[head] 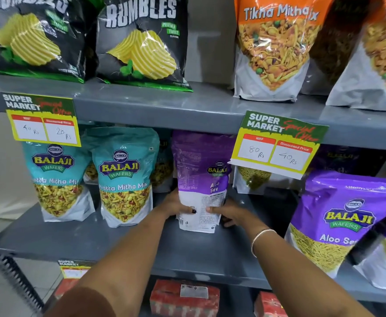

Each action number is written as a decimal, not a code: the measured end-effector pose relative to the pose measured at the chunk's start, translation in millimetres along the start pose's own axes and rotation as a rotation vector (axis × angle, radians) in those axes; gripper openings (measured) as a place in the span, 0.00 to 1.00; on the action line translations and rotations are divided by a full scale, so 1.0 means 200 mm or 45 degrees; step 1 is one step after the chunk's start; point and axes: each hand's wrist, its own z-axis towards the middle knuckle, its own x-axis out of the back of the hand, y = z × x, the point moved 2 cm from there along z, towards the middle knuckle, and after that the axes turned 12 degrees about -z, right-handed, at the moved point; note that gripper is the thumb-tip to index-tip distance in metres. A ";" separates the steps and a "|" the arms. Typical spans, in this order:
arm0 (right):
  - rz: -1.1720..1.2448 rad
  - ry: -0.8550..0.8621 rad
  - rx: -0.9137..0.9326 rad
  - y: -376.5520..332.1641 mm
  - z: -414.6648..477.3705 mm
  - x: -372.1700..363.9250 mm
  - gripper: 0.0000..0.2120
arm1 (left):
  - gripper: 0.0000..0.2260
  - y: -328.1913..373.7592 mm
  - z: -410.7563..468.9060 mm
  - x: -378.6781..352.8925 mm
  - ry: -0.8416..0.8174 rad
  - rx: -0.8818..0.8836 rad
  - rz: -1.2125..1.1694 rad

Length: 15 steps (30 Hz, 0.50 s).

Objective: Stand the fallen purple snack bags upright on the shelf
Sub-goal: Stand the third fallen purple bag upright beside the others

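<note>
A: bag material?
B: glossy crinkled plastic pouch, purple bag (202,177), upright mid grey metal shelf (77,239), back side out
A: hands?
B: left hand (178,205) and right hand (229,213) clamped on its white lower edges

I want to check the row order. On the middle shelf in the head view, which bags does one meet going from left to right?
Teal bag → second teal bag → purple bag, held upright between left hand and right hand → front-facing purple bag.
</note>
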 end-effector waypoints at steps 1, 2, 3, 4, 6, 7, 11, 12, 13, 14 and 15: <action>-0.025 0.004 -0.035 0.00 0.01 0.00 0.17 | 0.39 0.00 -0.01 -0.01 -0.043 0.051 -0.018; 0.002 0.019 -0.067 0.01 0.02 0.00 0.16 | 0.39 0.00 -0.01 -0.01 -0.085 0.118 -0.025; 0.043 0.037 -0.092 0.01 0.03 0.00 0.15 | 0.39 -0.01 -0.01 -0.02 -0.121 0.199 -0.032; 0.094 0.051 -0.094 0.02 0.04 0.01 0.15 | 0.39 -0.02 -0.01 -0.01 -0.143 0.285 -0.037; 0.167 0.060 -0.051 0.02 0.05 0.03 0.19 | 0.30 -0.02 -0.03 0.00 -0.153 0.412 -0.078; 0.163 0.039 -0.026 0.02 0.05 0.04 0.22 | 0.24 -0.02 -0.03 0.00 -0.140 0.441 -0.112; 0.114 -0.173 0.124 -0.01 -0.06 0.06 0.20 | 0.21 -0.03 -0.02 -0.04 -0.074 0.449 -0.269; 0.106 -0.216 0.156 -0.01 -0.07 0.05 0.17 | 0.24 -0.03 -0.02 -0.05 -0.062 0.445 -0.282; 0.094 -0.230 0.181 -0.02 -0.07 0.03 0.14 | 0.27 -0.03 -0.01 -0.06 -0.061 0.439 -0.278; 0.087 -0.214 0.215 -0.01 -0.07 0.02 0.12 | 0.29 -0.02 -0.02 -0.07 -0.073 0.427 -0.267; 0.088 -0.185 0.262 -0.02 -0.07 0.00 0.13 | 0.29 -0.02 -0.02 -0.08 -0.083 0.423 -0.255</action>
